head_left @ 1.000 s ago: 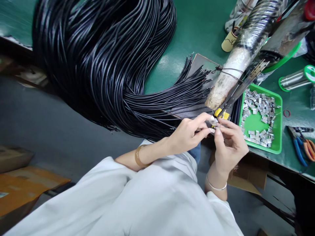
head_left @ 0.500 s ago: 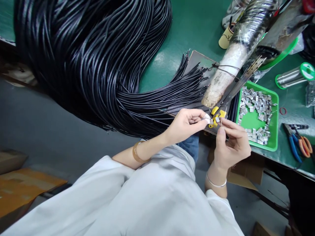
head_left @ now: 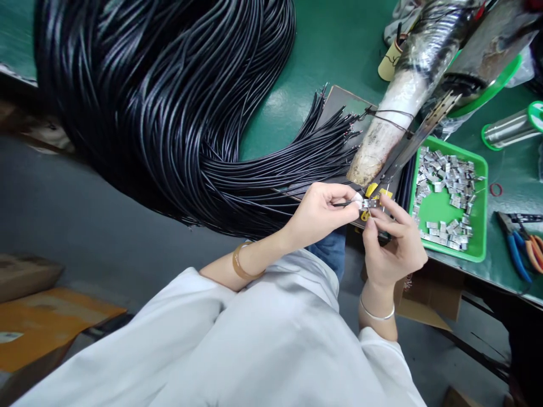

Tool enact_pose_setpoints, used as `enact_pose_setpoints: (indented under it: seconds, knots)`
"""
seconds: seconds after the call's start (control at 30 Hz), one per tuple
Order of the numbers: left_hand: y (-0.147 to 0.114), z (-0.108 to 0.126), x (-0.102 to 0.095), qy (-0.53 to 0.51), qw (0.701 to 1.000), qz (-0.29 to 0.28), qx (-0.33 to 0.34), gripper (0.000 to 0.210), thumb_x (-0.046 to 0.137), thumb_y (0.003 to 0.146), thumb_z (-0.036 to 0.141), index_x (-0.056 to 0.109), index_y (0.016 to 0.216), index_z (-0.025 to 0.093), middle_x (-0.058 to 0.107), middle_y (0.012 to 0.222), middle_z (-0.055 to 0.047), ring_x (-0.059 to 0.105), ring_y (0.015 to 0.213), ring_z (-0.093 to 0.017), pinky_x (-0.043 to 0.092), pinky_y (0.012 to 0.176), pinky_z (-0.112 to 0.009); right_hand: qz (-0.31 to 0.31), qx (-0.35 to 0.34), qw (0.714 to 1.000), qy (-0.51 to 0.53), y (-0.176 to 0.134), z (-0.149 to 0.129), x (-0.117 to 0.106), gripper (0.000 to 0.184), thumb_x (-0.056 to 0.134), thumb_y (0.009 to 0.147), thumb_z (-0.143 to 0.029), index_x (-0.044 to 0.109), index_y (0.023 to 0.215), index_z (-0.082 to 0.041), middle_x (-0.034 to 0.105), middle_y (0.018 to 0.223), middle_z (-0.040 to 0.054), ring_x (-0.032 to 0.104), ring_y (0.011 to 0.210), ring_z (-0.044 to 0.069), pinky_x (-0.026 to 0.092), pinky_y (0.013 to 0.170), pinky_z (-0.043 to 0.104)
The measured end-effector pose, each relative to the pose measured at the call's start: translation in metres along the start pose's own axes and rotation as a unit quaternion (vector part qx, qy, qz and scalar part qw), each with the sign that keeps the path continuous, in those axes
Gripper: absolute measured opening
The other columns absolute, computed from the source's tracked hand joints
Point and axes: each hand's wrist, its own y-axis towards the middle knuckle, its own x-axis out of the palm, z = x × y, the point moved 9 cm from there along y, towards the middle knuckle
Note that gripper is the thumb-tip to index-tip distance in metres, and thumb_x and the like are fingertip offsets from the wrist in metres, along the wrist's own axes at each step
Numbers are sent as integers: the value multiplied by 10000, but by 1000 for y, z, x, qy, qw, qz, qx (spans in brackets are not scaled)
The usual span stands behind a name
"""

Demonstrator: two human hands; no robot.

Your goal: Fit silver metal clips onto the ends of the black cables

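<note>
My left hand (head_left: 324, 210), white wrap on a fingertip, pinches the end of a black cable (head_left: 339, 204). At its fingertips is a small silver metal connector (head_left: 371, 203), over a yellow fixture (head_left: 372, 189). From the right, my right hand (head_left: 394, 240) has thumb and a finger closed on a thin pale wire (head_left: 369, 214) by the connector, while its index finger is raised. A long, thin metal tool (head_left: 396, 158) slants down with its tip close to the connector. Fine detail between the fingers is too small to make out.
A big bundle of black cables (head_left: 169, 113) covers the left of the green table (head_left: 326, 45). To the right are a green tray (head_left: 481, 215) of metal connectors, pliers (head_left: 515, 251) and a wire spool (head_left: 509, 131). A white, wrapped duct (head_left: 390, 110) hangs above the work.
My right hand has shifted slightly left; its index finger has lifted and spread. The connector shows more fully, and my left hand has barely moved. The view has turned a little.
</note>
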Motion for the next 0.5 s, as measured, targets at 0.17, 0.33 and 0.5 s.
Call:
enact_pose_setpoints:
  seconds: [0.17, 0.33, 0.5]
  knots:
    - [1, -1, -2, 17, 1000, 21, -8, 136, 631, 803, 207, 702, 749, 104, 630, 684, -9, 517, 607, -61, 439, 573, -164, -13, 48, 999, 0, 5, 5, 3, 135, 706, 823, -110, 663, 918, -195, 753, 1137, 80, 748, 1022, 226, 655, 843, 393]
    - [2, 2, 1, -28, 999, 16, -1, 138, 647, 810, 233, 711, 780, 114, 680, 749, -20, 585, 657, -72, 508, 626, -165, -8, 36, 999, -15, 12, -2, 1, 146, 727, 803, -97, 687, 899, -200, 764, 1090, 72, 750, 1005, 222, 655, 829, 394]
    - [1, 3, 1, -15, 1000, 13, 4, 138, 634, 812, 221, 711, 768, 115, 676, 743, -20, 578, 653, -73, 493, 609, -164, -12, 52, 999, 0, 12, -1, 0, 125, 726, 800, -116, 662, 869, -198, 753, 1108, 71, 749, 998, 217, 661, 820, 395]
